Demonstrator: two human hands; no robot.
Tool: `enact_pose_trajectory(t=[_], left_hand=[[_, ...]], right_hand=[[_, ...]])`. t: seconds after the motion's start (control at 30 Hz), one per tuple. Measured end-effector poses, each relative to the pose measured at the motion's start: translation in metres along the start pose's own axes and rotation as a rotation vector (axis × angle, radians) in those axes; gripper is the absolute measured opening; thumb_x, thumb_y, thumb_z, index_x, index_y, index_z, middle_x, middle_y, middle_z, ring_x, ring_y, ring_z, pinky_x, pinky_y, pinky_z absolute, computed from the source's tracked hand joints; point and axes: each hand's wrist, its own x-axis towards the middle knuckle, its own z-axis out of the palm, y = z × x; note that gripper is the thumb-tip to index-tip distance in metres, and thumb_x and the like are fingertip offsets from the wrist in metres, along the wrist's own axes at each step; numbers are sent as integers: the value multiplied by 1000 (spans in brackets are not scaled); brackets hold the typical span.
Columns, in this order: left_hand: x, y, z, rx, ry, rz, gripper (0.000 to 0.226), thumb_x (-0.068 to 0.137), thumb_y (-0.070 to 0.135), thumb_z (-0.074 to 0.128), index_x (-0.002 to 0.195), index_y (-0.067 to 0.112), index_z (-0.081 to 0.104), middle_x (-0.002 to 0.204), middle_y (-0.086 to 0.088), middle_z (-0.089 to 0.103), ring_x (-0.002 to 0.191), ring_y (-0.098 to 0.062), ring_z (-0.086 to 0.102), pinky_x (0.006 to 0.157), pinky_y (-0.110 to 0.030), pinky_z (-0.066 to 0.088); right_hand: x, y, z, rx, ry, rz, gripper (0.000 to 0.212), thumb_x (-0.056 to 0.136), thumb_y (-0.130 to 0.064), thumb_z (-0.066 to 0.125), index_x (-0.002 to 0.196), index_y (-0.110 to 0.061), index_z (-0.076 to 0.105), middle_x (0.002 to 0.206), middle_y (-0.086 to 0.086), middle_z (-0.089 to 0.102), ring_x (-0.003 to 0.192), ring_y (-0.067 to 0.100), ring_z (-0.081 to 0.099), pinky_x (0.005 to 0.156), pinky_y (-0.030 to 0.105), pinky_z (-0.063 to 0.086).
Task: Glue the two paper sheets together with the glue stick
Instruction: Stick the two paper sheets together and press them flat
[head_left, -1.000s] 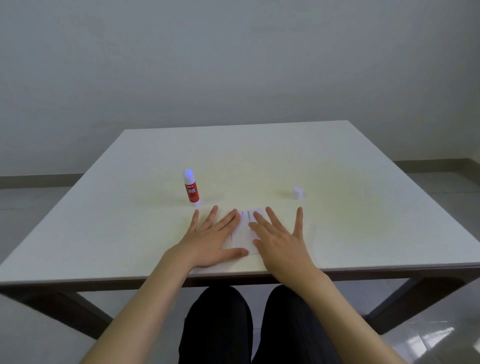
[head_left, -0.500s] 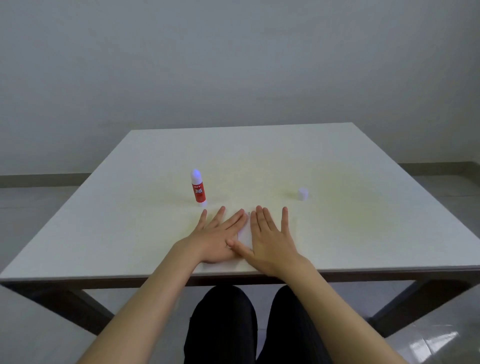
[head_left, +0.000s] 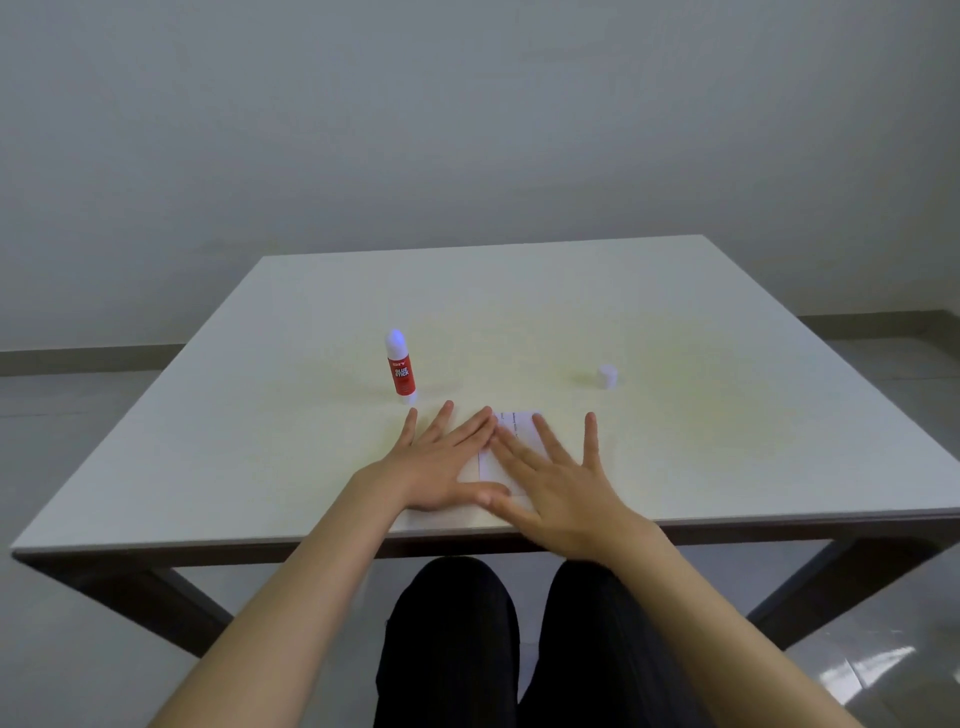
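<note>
White paper sheets (head_left: 511, 427) lie flat near the table's front edge, mostly hidden under my two hands; a printed strip shows at their far edge. My left hand (head_left: 441, 465) lies palm down on the paper's left part, fingers spread. My right hand (head_left: 558, 483) lies palm down on the right part, fingers fanned out. Neither hand holds anything. A red glue stick (head_left: 401, 370) stands upright, uncapped with a purple tip, just beyond my left fingertips. Its white cap (head_left: 607, 376) stands apart at the right.
The white table (head_left: 727, 415) has dark legs, and its front edge runs just under my wrists. A grey wall rises behind it. My black-trousered legs show below the table.
My right hand slid rightwards over the paper and spread its fingers, uncovering the printed far edge. The left hand stayed flat in place.
</note>
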Motion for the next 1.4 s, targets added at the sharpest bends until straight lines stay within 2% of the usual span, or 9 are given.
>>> enact_pose_trajectory(t=[0.13, 0.33, 0.53, 0.73, 0.9, 1.07, 1.2, 1.3, 1.4], left_hand=[[1, -2, 6, -35, 24, 7, 93, 79, 77, 30, 147, 33, -17, 156, 21, -21, 143, -19, -26, 115, -51, -16], [1, -3, 7, -38, 24, 4, 92, 80, 76, 30, 147, 33, -18, 155, 21, -22, 143, -19, -27, 114, -50, -18], [0, -2, 7, -77, 25, 11, 92, 81, 74, 32, 147, 34, -17, 155, 22, -22, 142, -17, -28, 115, -50, -17], [0, -2, 6, -91, 16, 11, 93, 82, 73, 33, 147, 31, -18, 155, 21, -24, 141, -18, -30, 115, -50, -18], [0, -3, 7, -124, 18, 15, 96, 80, 74, 36, 147, 32, -18, 155, 21, -24, 141, -17, -31, 114, -50, -19], [-1, 0, 4, -129, 13, 7, 94, 83, 71, 37, 148, 30, -17, 155, 20, -23, 141, -17, -30, 114, -51, -18], [-1, 1, 3, -127, 6, 13, 87, 89, 59, 39, 148, 29, -18, 155, 19, -25, 142, -17, -29, 115, -51, -16], [-1, 1, 4, -143, 11, 15, 92, 86, 63, 40, 148, 28, -18, 155, 18, -25, 141, -16, -30, 115, -51, -16], [0, 1, 4, -145, 20, 4, 95, 84, 68, 39, 148, 27, -17, 155, 18, -24, 141, -16, -30, 115, -52, -15]], right_hand=[[-19, 6, 6, -28, 39, -56, 86, 74, -80, -10, 149, -39, -1, 155, -25, -4, 145, 13, -19, 100, 49, -39], [10, 21, -10, -37, -46, 199, 78, 84, -73, 4, 150, -31, -4, 159, -18, -7, 146, 18, -19, 109, 56, -25], [-32, 0, 5, 23, -1, -18, 91, 71, -84, -9, 149, -37, -2, 157, -22, -8, 144, 12, -23, 104, 48, -35], [-19, 16, -12, -23, -3, 197, 92, 71, -78, -8, 150, -32, -4, 158, -21, -7, 145, 18, -20, 111, 55, -23], [-18, -8, 7, 13, 7, 57, 99, 67, -85, -13, 150, -33, 1, 159, -18, -1, 143, 13, -24, 103, 49, -35], [15, 15, -10, 32, -75, 282, 89, 76, -79, 1, 150, -30, -5, 159, -17, -8, 145, 21, -20, 110, 56, -23], [14, -13, 3, 5, -66, 103, 111, 58, -89, -13, 150, -27, -9, 159, -12, -12, 143, 19, -25, 108, 55, -28], [8, -7, 7, 35, -72, 58, 105, 60, -89, -12, 148, -33, -10, 157, -19, -13, 143, 18, -25, 105, 53, -30], [16, 13, -7, 33, -86, 210, 94, 70, -83, -4, 149, -33, -6, 158, -20, -10, 144, 21, -23, 107, 55, -27]])
